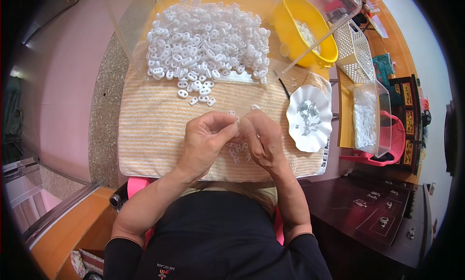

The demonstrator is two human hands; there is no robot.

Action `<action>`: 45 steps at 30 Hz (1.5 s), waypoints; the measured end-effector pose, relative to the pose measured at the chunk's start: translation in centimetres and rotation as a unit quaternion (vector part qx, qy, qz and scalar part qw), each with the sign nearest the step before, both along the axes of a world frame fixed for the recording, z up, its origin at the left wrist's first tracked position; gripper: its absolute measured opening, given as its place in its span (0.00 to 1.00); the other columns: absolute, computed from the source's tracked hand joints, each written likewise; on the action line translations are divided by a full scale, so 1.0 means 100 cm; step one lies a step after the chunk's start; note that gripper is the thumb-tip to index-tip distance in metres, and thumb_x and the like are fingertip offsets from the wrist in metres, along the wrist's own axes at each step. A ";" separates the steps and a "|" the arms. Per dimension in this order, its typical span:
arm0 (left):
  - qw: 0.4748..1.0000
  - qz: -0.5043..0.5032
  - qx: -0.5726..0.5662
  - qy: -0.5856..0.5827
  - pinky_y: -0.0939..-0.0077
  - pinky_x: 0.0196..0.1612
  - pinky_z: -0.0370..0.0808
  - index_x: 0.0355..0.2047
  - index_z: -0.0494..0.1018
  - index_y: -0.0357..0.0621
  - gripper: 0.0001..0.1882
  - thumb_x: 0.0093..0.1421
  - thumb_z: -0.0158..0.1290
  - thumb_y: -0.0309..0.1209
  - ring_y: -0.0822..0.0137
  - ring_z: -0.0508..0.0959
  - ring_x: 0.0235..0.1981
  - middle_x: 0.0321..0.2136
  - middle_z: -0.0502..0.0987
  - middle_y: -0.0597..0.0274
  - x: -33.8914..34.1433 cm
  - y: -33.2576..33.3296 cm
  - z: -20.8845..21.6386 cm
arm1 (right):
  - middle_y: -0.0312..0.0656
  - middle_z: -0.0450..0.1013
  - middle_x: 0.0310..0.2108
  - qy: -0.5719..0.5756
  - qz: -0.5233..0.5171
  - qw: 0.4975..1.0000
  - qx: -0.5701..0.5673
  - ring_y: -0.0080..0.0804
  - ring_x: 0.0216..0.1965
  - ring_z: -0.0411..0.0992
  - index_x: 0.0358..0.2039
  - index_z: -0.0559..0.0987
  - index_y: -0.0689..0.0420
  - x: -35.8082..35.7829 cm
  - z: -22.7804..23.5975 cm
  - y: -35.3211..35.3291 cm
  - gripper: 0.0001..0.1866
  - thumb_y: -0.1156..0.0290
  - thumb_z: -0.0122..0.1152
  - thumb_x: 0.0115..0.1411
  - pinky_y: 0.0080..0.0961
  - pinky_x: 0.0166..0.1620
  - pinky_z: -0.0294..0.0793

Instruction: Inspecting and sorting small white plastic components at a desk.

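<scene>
My left hand (206, 137) is closed in a pinch of thumb and forefinger, with a small white plastic piece (237, 120) partly showing at the tips. Right against it, my right hand (265, 140) has its fingers curled in, slightly smeared by motion; whatever they grip is hidden. Under and between the hands, several white two-hole plastic pieces (236, 159) lie on the striped towel (150, 135). Beyond them spreads a large heap of the same white pieces (208, 43), spilling out of a clear plastic bin (131, 43) lying open toward me.
To the right, a white scalloped plate (296, 132) holds small grey metal bits (309, 116). A thin black stick (283, 86) lies beside it. Farther off stand a yellow basin (327, 52), a white perforated basket (353, 52) and a clear container (384, 118) of white pieces.
</scene>
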State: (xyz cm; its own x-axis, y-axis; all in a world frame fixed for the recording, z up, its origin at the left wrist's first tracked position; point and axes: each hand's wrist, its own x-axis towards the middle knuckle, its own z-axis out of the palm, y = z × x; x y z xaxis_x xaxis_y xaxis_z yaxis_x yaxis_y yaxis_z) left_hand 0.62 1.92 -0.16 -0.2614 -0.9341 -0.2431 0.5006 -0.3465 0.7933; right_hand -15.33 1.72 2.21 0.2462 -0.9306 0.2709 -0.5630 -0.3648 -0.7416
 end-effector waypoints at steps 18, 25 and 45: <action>0.998 -0.028 0.044 0.040 0.79 0.35 0.77 0.37 0.74 0.34 0.07 0.60 0.57 0.25 0.72 0.78 0.29 0.29 0.79 0.59 0.006 -0.006 0.000 | 0.38 0.72 0.26 -0.186 -0.006 0.965 0.186 0.23 0.26 0.71 0.30 0.77 0.64 -0.003 0.005 0.000 0.07 0.78 0.52 0.63 0.20 0.30 0.69; 0.997 -0.043 0.043 0.049 0.80 0.37 0.78 0.37 0.74 0.36 0.07 0.60 0.56 0.25 0.73 0.79 0.30 0.30 0.79 0.60 0.006 -0.008 0.001 | 0.38 0.75 0.28 -0.248 -0.025 0.936 0.249 0.21 0.29 0.73 0.33 0.77 0.66 -0.008 0.003 0.000 0.05 0.78 0.54 0.63 0.18 0.34 0.72; 0.994 -0.042 0.067 0.069 0.79 0.39 0.80 0.39 0.73 0.36 0.07 0.60 0.55 0.23 0.72 0.79 0.31 0.30 0.78 0.61 0.007 -0.010 -0.002 | 0.37 0.74 0.29 -0.239 -0.080 0.956 0.151 0.18 0.25 0.71 0.37 0.78 0.66 -0.030 -0.006 -0.007 0.06 0.77 0.57 0.62 0.14 0.31 0.71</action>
